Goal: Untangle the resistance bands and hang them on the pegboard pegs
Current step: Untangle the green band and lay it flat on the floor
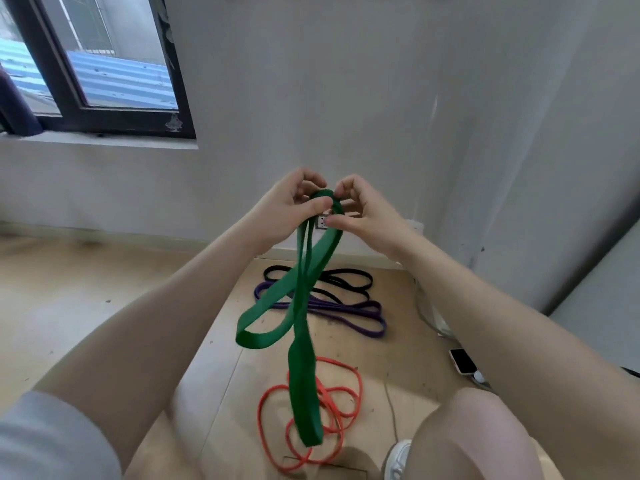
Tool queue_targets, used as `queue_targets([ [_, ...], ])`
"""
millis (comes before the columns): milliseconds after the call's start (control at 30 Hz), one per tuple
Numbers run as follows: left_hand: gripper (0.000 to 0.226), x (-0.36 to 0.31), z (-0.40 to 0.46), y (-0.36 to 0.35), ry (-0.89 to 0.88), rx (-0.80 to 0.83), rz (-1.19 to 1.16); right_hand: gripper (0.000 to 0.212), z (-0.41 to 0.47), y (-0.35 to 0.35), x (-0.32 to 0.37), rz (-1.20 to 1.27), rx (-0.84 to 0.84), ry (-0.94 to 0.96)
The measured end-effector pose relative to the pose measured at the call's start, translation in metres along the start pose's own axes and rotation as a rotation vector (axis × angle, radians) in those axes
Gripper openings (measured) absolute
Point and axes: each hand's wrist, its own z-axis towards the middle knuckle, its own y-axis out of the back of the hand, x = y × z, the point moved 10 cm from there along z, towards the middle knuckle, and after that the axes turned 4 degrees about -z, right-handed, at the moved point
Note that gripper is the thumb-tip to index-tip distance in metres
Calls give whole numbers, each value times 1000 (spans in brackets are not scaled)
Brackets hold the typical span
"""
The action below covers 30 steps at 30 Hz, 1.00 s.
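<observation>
Two hands up | my left hand (291, 206) and right hand (360, 213) fingers pinched closed on green band (301, 306) top | loops dangle below fingertips | red band (332, 393) floor underneath

We see a deep green band (301, 306) up front, a thin orange-red band (343, 389) coiled on the pale wood-tone floor (86, 306), then a purple band (367, 323) and a black band (349, 275) beneath a grey wall (346, 98).
</observation>
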Motion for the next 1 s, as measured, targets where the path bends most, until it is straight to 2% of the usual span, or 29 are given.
queue_targets([
  [100, 23, -3, 2, 5, -33, -37, 125, 24, 4, -1, 8, -79, -80, 37],
  [200, 37, 15, -4, 8, 82, -88, -75, 21, 7, 2, 10, -47, -121, 46],
  [300, 46, 52, -23, -15, 214, 15, -164, 18, 5, 10, 4, 9, -181, 19],
  [367, 45, 74, -35, -30, 277, 56, -188, 17, 1, 16, 0, 38, -210, 7],
  [467, 39, 86, -40, -45, 294, 57, -312, 19, -4, 27, -8, 47, -263, -15],
  [600, 43, 86, -35, -61, 279, 38, -361, 20, -10, 42, -18, 22, -361, -29],
  [800, 37, 93, -32, -56, 262, -123, -318, 17, -9, 49, -13, -170, -340, 10],
  [1000, 26, 88, -35, -35, 249, -114, -328, 17, -7, 54, -10, -232, -244, 33],
])
